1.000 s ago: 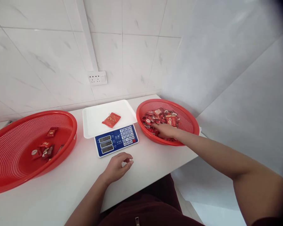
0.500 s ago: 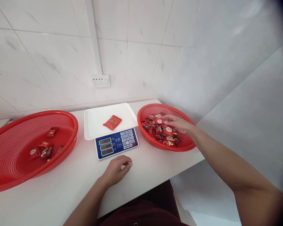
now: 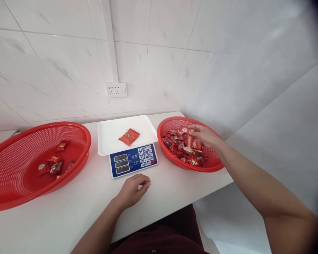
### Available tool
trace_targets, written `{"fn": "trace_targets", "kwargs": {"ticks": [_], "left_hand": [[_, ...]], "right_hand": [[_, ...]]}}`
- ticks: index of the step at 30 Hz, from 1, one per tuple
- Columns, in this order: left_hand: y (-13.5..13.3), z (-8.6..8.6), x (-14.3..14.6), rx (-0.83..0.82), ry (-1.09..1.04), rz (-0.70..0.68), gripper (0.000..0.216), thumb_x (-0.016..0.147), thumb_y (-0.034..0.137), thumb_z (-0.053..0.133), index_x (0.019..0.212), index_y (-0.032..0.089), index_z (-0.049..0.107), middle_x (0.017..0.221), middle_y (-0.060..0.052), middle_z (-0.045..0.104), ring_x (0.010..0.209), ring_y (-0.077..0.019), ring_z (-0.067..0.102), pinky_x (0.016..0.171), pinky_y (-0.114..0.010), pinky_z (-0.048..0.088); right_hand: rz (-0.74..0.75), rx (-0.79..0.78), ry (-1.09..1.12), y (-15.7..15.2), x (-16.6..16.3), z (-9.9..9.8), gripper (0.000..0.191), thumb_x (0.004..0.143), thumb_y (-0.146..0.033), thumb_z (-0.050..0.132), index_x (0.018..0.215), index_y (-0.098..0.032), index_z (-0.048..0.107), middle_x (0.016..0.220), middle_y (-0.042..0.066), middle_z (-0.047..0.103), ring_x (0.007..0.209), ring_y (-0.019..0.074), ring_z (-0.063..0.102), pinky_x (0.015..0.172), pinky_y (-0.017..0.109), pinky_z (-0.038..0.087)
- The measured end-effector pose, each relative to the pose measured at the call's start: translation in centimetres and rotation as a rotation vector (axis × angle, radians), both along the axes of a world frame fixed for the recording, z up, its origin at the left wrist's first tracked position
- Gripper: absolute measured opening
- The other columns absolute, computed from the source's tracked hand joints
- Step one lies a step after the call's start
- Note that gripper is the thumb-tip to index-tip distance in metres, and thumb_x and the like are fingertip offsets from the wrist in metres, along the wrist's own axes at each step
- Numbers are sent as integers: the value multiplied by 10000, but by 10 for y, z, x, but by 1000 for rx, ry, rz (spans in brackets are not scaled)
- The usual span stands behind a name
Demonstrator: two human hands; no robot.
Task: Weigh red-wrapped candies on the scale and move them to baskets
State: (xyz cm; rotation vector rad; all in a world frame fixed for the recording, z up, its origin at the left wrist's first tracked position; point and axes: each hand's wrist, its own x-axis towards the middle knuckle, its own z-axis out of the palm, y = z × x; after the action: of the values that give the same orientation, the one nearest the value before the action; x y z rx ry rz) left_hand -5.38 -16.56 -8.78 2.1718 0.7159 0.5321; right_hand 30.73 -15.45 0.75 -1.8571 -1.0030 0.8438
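Note:
My right hand (image 3: 204,135) is inside the right red basket (image 3: 172,163), above a heap of small wrapped candies (image 3: 178,145). Its thumb and fingers close on a red-wrapped candy (image 3: 184,129) with a pale round mark; part of the wrapper is hidden by the fingers. My left hand (image 3: 134,189) rests on the table just in front of the digital scale (image 3: 134,160), its fingers curled towards the thumb and nothing seen in them. One larger flat red packet (image 3: 129,136) with gold print lies on the scale's white tray (image 3: 108,141).
At the left stands a larger red mesh basket (image 3: 76,132) with several wrapped candies (image 3: 53,165) in it. A tiled wall with a power socket (image 3: 117,90) rises behind the white table (image 3: 95,211). Another wall bounds the right side.
My right hand has shifted slightly among the candies and the wrappers under its fingers lie differently. My left hand keeps its place by the scale. The whole view has moved a little.

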Motion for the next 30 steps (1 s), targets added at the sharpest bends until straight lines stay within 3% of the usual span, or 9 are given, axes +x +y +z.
{"fn": "trace_targets", "kwargs": {"ticks": [4,9,13,16,22,26,30], "left_hand": [[-2,-2,2,12,-18,-3,204,866,294,449,911,205,627,867,-43,666,763,-148,596,633,-237,471],[-3,-1,2,45,-18,-4,183,858,253,468,897,198,638,860,-41,672,756,-140,595,670,-240,474],[0,-1,-2,63,-41,56,187,860,256,469,901,195,640,876,-45,680,757,-141,597,662,-237,476],[3,-1,-3,82,-58,74,194,864,259,462,900,193,641,876,-47,684,758,-143,600,662,-238,476],[4,-3,-3,108,-67,97,186,854,246,472,884,191,646,859,-48,687,749,-148,608,659,-241,474],[3,-4,-2,110,-44,83,194,860,253,467,900,195,648,858,-48,690,748,-152,613,662,-249,472],[2,-5,-1,121,-26,81,200,862,256,464,908,194,649,864,-48,689,756,-155,615,673,-255,470]], "right_hand": [[38,80,11,17,-27,11,229,803,-227,605,1029,-222,571,982,44,647,819,152,632,585,213,552],[146,179,201,64,-99,20,67,815,-211,624,867,-205,581,853,29,658,722,132,637,630,261,577],[203,248,401,105,-160,17,77,854,-163,571,784,-181,547,885,34,649,782,107,631,773,278,579],[226,246,423,125,-189,6,99,867,-213,558,775,-179,548,879,38,643,808,104,622,803,265,575],[166,216,334,132,-189,-12,95,806,-228,621,743,-186,563,902,42,622,789,120,606,722,262,602],[152,222,258,128,-178,-2,32,830,-223,570,852,-199,569,927,37,612,718,96,605,651,236,599],[252,170,186,123,-169,5,111,801,-182,592,909,-205,603,843,24,619,652,96,607,580,224,584]]}}
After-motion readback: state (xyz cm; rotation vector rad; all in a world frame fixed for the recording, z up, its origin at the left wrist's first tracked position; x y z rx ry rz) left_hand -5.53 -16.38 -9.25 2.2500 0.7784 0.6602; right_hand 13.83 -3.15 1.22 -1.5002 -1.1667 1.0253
